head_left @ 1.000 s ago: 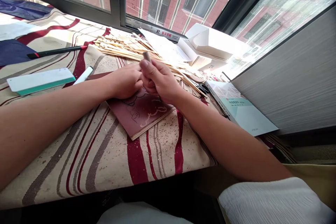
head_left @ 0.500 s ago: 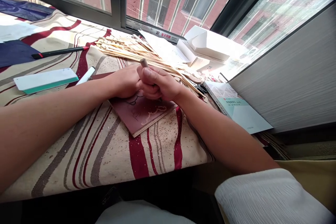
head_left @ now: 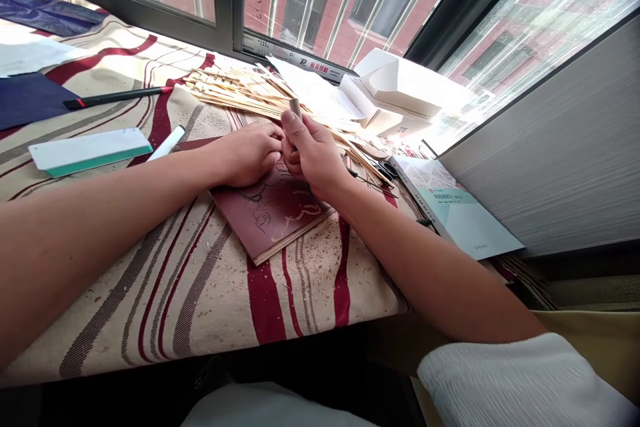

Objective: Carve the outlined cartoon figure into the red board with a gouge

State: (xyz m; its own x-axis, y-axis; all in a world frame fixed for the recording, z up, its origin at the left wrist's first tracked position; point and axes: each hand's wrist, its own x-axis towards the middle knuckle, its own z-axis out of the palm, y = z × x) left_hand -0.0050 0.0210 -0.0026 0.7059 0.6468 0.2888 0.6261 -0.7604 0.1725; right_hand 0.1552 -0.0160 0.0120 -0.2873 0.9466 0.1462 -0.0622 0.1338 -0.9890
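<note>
My right hand (head_left: 311,155) grips a short, rounded grey-tan stick (head_left: 295,107) upright in its fingers, with the tip showing above my thumb. My left hand (head_left: 249,153) lies curled beside it, its fingertips against my right fingers; anything small inside is hidden. Both hands hover over a maroon-faced board (head_left: 274,217) with pale sketched lines, and my left wrist is close to its upper edge. Behind my hands lies a heap of thin pale wooden strips (head_left: 240,95), which almost reaches my right hand.
A striped cloth (head_left: 210,293) dusted with wood crumbs covers the bench. On it lie a white marker (head_left: 167,143), a white-and-green ruler (head_left: 90,151), a black pen (head_left: 117,97), scissors (head_left: 386,170), a book (head_left: 457,207) and a white box (head_left: 400,83) beneath the window.
My hands have shifted slightly to the right. The stick has turned from leaning left to nearly upright, and my right fingers have moved along it.
</note>
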